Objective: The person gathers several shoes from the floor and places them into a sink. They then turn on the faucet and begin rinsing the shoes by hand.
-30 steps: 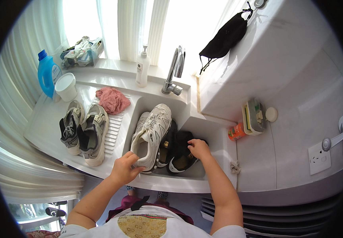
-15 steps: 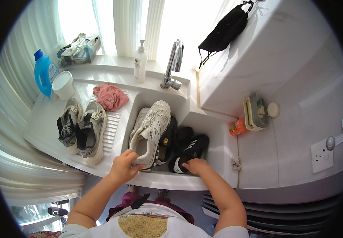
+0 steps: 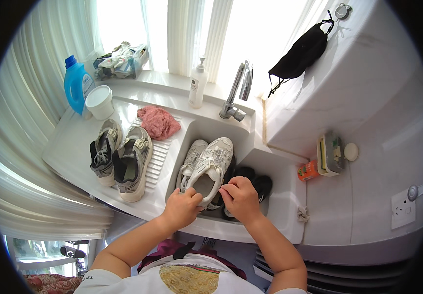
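A white sneaker leans in the sink, its opening toward me, partly over a second white sneaker. My left hand is closed round the heel of the upper one. At that sneaker's right side, my right hand has its fingers pinched together close against the edge of the shoe; whether anything is between them I cannot make out. Black shoes lie deeper in the sink to the right, partly hidden behind my right hand and the white sneaker.
Two grey sneakers stand on the ribbed drainboard beside a pink cloth. Behind are a white tub, a blue detergent bottle, a pump bottle and the faucet. An orange container sits right of the sink.
My right hand has left the black shoe and moved up to the white sneaker's side. My left hand remains at the heel. The whole view has shifted, with things now further right.
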`<state>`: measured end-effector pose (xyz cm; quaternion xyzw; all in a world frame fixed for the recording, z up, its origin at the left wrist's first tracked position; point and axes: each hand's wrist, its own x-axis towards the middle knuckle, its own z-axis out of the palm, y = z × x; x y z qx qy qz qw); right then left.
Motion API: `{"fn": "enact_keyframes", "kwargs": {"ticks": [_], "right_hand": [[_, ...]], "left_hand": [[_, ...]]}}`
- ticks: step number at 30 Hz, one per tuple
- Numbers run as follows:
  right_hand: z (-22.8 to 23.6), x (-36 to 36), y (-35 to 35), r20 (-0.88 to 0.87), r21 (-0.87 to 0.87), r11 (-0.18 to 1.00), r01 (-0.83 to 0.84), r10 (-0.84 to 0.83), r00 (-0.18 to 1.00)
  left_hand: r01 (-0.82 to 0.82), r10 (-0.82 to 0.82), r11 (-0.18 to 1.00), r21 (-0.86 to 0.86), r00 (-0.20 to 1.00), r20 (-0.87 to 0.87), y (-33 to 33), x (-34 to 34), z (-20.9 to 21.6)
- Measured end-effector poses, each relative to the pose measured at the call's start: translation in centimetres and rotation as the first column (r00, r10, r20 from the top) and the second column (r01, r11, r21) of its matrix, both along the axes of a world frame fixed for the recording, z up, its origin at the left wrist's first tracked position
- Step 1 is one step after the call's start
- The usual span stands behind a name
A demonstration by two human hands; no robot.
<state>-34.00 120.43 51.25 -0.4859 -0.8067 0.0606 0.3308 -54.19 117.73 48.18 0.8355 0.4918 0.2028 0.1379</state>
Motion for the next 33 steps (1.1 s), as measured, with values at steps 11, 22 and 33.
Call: {"fn": "enact_keyframes", "kwargs": {"ticks": [11, 22, 33], "right_hand": [[-2.8, -1.0, 1.3, 0.095, -0.123, 0.980, 0.159, -0.148, 0.984], [-7.5, 10.6, -1.6, 0.163, -0.718, 0.664, 0.207, -0.128, 0.978], [-12.1, 5.3, -0.6, 0.440, -0.794, 0.554, 0.250, 0.241, 0.865]], "left_hand": [[0.005, -0.004, 1.000, -0.009, 1.000, 0.022, 0.3, 2.7, 0.7], [0.029, 0.108, 0.937, -0.348, 0.924, 0.367, 3.4, -0.9, 3.2], [0.645, 0.594, 0.584, -0.492, 0.074, 0.801, 5.6, -6.2, 2.1]]}}
